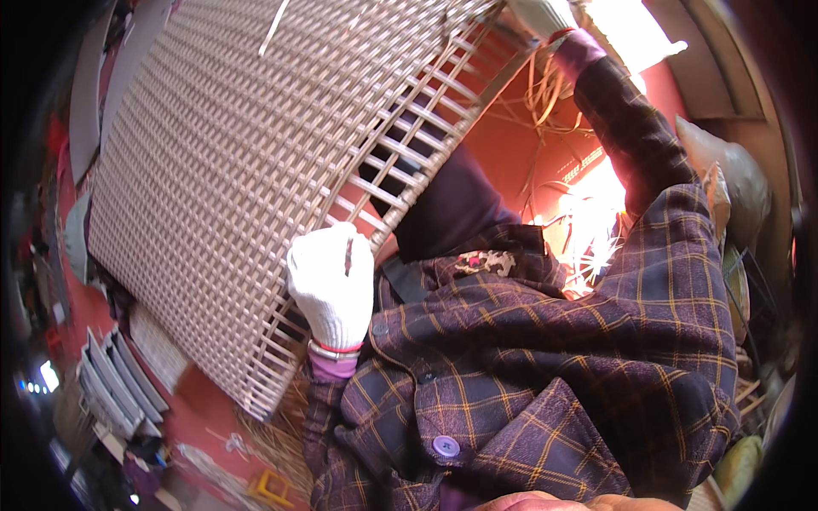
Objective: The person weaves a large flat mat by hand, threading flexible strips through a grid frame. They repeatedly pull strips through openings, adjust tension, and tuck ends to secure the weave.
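Note:
A large panel of woven grey-brown rattan (230, 162) lies slanted across my lap. Along its near right side the weave is open, with cross strands spaced apart up to the frame edge. My left hand (332, 277), in a white knit glove, is closed at this open strip, its fingers curled against the strands. Exactly what the fingertips pinch is hidden. My right hand (544, 15), gloved in white too, is up at the panel's far right corner. The picture's upper edge cuts it off, so its fingers do not show.
Loose rattan strands (545, 89) hang and curl below my right arm, over a reddish floor (511, 145) with bright sunlight. At the lower left are stacked curved grey pieces (119, 383) and a yellow plastic item (271, 489). A pale bulging sack (728, 175) stands on the right.

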A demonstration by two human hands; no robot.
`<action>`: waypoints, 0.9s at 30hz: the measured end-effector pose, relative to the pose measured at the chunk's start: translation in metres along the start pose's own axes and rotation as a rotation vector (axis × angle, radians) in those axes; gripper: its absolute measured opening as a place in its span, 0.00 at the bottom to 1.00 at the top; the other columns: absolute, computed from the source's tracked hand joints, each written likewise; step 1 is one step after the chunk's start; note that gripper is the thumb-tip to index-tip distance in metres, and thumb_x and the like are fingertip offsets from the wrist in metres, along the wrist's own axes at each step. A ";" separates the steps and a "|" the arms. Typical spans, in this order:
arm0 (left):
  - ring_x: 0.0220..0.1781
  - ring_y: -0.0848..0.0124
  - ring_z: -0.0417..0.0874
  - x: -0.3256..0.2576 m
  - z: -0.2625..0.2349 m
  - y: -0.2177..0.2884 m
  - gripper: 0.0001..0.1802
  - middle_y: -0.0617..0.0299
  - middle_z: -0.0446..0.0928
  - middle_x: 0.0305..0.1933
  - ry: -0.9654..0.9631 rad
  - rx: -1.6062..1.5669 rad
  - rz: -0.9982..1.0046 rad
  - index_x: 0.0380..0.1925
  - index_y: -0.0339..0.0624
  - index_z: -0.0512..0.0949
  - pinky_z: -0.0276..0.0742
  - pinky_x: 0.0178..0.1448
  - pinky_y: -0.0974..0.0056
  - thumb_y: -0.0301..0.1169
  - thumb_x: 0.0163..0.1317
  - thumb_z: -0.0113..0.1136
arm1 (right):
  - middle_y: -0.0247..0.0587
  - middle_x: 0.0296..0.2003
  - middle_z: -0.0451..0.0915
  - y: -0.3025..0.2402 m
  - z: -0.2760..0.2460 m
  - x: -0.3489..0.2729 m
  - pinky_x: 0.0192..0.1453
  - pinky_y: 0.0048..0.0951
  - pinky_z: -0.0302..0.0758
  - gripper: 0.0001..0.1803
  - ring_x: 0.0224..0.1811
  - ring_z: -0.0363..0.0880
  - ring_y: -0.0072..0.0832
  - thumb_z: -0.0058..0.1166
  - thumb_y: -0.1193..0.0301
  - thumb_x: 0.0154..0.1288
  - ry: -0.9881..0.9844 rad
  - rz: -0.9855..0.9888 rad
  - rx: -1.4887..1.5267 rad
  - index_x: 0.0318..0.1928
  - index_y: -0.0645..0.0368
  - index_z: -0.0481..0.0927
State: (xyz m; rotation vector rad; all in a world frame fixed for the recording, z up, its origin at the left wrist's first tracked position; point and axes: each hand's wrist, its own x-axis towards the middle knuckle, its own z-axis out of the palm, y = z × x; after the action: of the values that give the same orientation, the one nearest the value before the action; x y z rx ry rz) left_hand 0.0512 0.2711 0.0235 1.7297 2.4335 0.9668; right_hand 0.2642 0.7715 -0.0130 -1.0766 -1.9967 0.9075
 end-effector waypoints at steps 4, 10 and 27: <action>0.42 0.53 0.81 -0.009 0.000 0.002 0.08 0.57 0.80 0.37 0.062 0.061 0.014 0.42 0.42 0.85 0.78 0.53 0.48 0.27 0.65 0.72 | 0.37 0.26 0.82 0.013 0.018 -0.001 0.25 0.44 0.75 0.15 0.23 0.79 0.30 0.58 0.58 0.82 0.307 -0.789 -0.926 0.60 0.47 0.87; 0.41 0.55 0.83 -0.011 0.001 -0.008 0.08 0.57 0.82 0.38 0.046 0.113 -0.035 0.44 0.43 0.86 0.80 0.51 0.50 0.28 0.67 0.72 | 0.32 0.28 0.80 0.029 0.003 -0.011 0.26 0.39 0.71 0.17 0.23 0.77 0.27 0.58 0.54 0.81 0.273 -0.448 -1.462 0.60 0.48 0.81; 0.44 0.57 0.86 -0.023 -0.026 -0.029 0.07 0.60 0.86 0.41 0.206 0.115 -0.111 0.44 0.46 0.89 0.84 0.50 0.53 0.28 0.66 0.73 | 0.41 0.51 0.92 -0.110 0.047 -0.117 0.55 0.25 0.85 0.14 0.50 0.91 0.27 0.69 0.74 0.75 -0.217 -0.795 -0.504 0.58 0.59 0.91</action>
State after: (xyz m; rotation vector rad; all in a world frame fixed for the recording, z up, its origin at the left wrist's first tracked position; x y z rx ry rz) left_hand 0.0269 0.2333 0.0227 1.5777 2.7299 1.0609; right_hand 0.2319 0.6114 0.0247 -0.3240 -2.6020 0.0967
